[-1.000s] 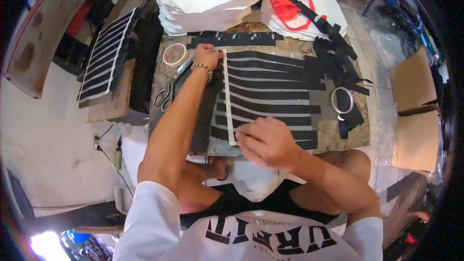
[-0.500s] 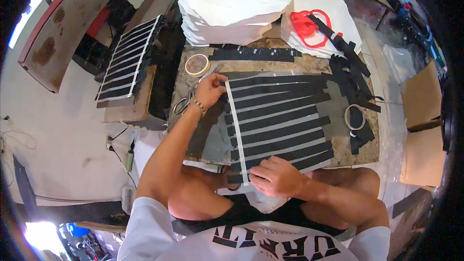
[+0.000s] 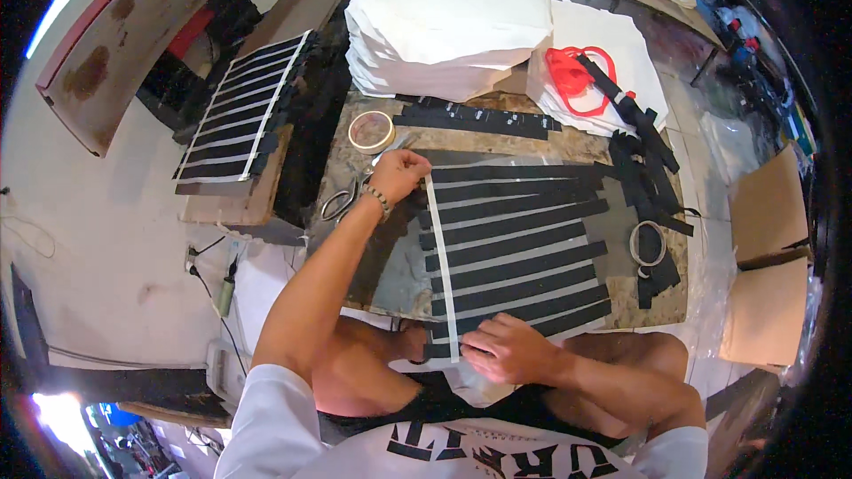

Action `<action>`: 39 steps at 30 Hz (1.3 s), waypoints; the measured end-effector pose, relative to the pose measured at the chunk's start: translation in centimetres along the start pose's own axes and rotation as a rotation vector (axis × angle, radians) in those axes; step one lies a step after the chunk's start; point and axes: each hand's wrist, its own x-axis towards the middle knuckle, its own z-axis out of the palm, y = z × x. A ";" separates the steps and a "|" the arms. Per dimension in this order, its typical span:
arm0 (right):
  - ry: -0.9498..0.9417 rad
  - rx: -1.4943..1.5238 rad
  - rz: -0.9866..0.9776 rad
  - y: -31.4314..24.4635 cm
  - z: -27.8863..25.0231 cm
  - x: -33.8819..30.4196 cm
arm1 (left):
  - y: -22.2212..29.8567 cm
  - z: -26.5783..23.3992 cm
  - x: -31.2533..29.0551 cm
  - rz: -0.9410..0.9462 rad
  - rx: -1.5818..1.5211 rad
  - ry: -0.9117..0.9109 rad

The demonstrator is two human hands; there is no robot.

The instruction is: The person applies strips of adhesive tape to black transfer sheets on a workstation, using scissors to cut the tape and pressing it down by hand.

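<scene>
Pale tape (image 3: 444, 266) runs across black strips (image 3: 524, 235) near their left ends on our worktable (image 3: 672, 310). From the left, scissors (image 3: 355, 190) lie near a tape roll (image 3: 372, 150); our left hand (image 3: 397, 179) pinches the tape's top end; our right hand (image 3: 512, 349) curls at its lower end, though we cannot tell whether it grips; farthest right, a pale ring (image 3: 663, 247) overlaps black scraps (image 3: 658, 284).

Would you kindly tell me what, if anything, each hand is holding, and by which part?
The left hand is at the far end of the white tape strip, the right hand by its near end; whether either grips it cannot be told.
</scene>
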 end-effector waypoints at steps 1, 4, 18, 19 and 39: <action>0.005 -0.008 -0.003 0.0 0.1 0.1 | -0.1 -0.3 0.0 -0.003 -0.019 -0.016; -0.042 0.018 0.008 0.0 -0.2 0.0 | -0.1 -0.1 -0.4 0.005 0.022 0.068; -0.060 -0.122 0.046 -0.7 -1.0 -1.6 | 0.4 0.4 0.5 0.005 0.292 -0.008; -0.058 -0.123 0.020 -0.8 -0.8 -1.6 | -0.7 -0.4 0.5 -0.025 0.239 -0.025; 0.762 0.519 1.243 -12.0 2.9 -11.1 | 2.5 -4.2 -9.3 -0.042 0.058 -0.576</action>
